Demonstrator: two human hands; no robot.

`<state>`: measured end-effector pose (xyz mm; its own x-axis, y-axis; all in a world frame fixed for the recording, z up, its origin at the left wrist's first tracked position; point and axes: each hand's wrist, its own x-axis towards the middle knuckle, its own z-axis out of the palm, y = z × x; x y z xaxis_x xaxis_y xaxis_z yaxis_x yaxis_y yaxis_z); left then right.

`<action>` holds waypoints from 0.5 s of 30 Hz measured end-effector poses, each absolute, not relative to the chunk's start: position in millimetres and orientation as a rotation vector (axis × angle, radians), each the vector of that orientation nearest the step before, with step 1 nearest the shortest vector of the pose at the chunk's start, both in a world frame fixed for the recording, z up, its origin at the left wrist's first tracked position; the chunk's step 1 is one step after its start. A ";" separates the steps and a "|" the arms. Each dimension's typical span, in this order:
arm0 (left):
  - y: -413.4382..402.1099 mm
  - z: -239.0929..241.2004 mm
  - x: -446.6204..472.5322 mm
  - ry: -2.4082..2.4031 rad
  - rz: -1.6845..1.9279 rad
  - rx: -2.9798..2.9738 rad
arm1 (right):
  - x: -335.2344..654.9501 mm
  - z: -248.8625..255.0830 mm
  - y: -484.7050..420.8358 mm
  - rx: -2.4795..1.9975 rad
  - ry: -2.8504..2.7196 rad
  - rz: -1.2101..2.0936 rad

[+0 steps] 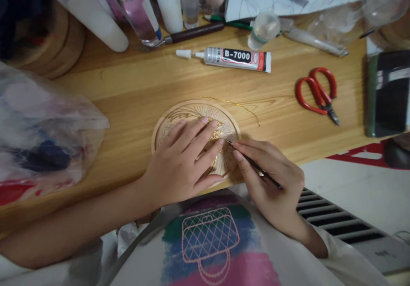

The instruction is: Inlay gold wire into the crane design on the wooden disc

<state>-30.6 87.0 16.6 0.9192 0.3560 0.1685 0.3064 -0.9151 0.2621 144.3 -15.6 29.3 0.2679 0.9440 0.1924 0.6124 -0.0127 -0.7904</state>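
A round wooden plaque [156, 132] with a raised rim lies near the table's front edge, its face drawn with fine curved lines and partly outlined in gold wire. My left hand [182, 162] rests flat across it, fingers spread, hiding much of the design. From the right, my right hand [272, 170] pinches slim black tweezers [256, 165], whose tip meets the plaque's surface beside my left index finger. Whether the tip grips any wire is too small to tell. Just behind the plaque, a loose piece of gold wire [238, 104] curves over the table.
A B-7000 glue tube [237, 59] lies behind the plaque. Red-handled snips [317, 91] and a phone [387, 94] are to the right. Bottles [139, 10], a dark-handled tool [195, 33] and a small cup [264, 30] line the back. A plastic bag [48, 136] sits left.
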 end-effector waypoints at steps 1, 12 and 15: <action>87.0 16.8 -30.9 0.501 0.304 2.848 | 144.2 29.1 -15.5 -1.716 -1.437 0.505; 86.5 16.4 -28.8 0.489 0.307 2.853 | 159.1 30.0 -12.3 -1.639 -1.634 0.499; 86.6 16.9 -29.2 0.488 0.304 2.862 | 164.5 31.1 -10.0 -1.601 -1.701 0.497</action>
<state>-29.2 86.6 16.9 0.9233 0.3468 0.1650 0.3008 -0.9201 0.2508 164.5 -10.0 31.1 0.0481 0.9680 0.2463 0.6833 0.1479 -0.7150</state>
